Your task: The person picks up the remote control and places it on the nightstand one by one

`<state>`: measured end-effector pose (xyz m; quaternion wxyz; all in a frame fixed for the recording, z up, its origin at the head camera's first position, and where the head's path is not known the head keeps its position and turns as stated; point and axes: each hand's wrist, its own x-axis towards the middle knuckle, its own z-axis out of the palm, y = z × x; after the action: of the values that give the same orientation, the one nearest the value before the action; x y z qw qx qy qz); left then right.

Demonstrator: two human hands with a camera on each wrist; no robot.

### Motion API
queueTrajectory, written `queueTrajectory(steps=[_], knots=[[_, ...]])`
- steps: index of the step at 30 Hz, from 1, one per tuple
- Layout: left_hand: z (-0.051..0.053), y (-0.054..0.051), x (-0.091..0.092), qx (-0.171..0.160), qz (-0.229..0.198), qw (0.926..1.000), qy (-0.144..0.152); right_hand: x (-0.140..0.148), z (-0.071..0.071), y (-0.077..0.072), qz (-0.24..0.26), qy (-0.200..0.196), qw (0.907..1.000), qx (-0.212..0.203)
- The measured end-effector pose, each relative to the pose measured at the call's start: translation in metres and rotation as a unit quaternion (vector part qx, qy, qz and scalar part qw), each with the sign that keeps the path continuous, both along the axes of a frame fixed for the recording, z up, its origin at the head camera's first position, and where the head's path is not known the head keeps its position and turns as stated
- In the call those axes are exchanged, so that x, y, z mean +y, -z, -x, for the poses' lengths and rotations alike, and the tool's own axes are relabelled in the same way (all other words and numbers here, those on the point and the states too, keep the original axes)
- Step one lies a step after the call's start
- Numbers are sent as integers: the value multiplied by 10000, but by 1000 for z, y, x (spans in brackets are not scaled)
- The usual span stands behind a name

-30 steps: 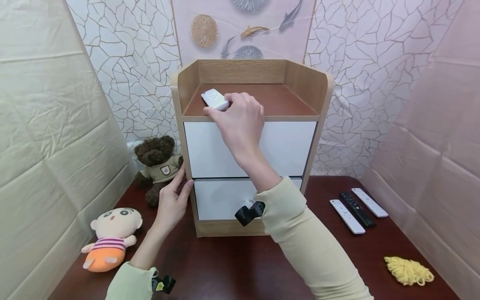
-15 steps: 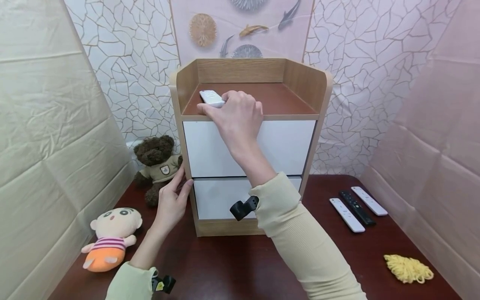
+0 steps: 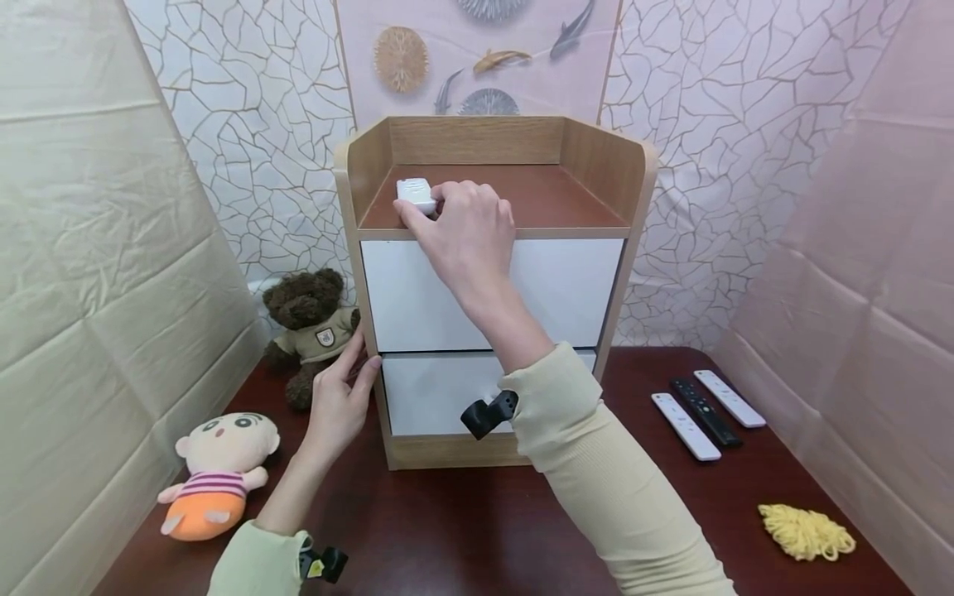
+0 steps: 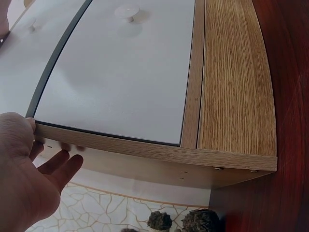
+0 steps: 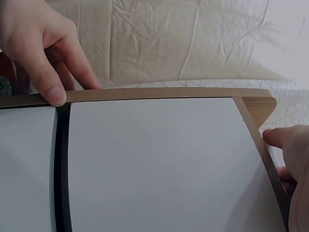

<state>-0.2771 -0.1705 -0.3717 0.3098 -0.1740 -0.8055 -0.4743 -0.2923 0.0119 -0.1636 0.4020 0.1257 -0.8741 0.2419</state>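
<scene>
A small wooden cabinet point(image 3: 589, 290) with two white drawers stands in the middle of the head view. Over its brown top shelf point(image 3: 551, 194), my right hand point(image 3: 469, 240) holds a white remote control point(image 3: 415, 192) between thumb and fingers, near the shelf's front left. Part of the remote is hidden by the hand. My left hand point(image 3: 339, 401) grips the cabinet's left edge at the gap between the drawers. In the left wrist view, the fingers point(image 4: 63, 169) lie on the side panel point(image 4: 140, 166). The right wrist view shows the thumb point(image 5: 55, 95) on the front edge.
A brown teddy bear point(image 3: 301, 310) sits left of the cabinet, behind a doll point(image 3: 216, 476) in orange shorts. To the right lie two white remotes point(image 3: 686, 426) point(image 3: 729, 399) and a black remote point(image 3: 705, 412). Yellow yarn point(image 3: 807, 531) lies near the right front.
The remote has turned in my right hand and shifted slightly left. My left hand stays on the cabinet edge. The whole head view has shifted a little.
</scene>
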Motion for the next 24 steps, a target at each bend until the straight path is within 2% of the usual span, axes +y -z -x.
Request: queueTrajectory(steps=[11,15,17,20,24], knots=[[1,1,-1,14,2,10000,-28,-2,0,0,-16,-12,10000,-28],[1,1,0,25,3,10000,-16,0,-2,0,54,-158,9999,-30],[1,1,-1,40,12,10000,-16,3,-3,1,200,-396,9990,19],[0,0,-1,39,24,10000,-8,12,-4,3,589,-1076,9921,276],[0,-1,-1,34,45,10000,-23,31,-4,9,1213,-2109,9669,769]])
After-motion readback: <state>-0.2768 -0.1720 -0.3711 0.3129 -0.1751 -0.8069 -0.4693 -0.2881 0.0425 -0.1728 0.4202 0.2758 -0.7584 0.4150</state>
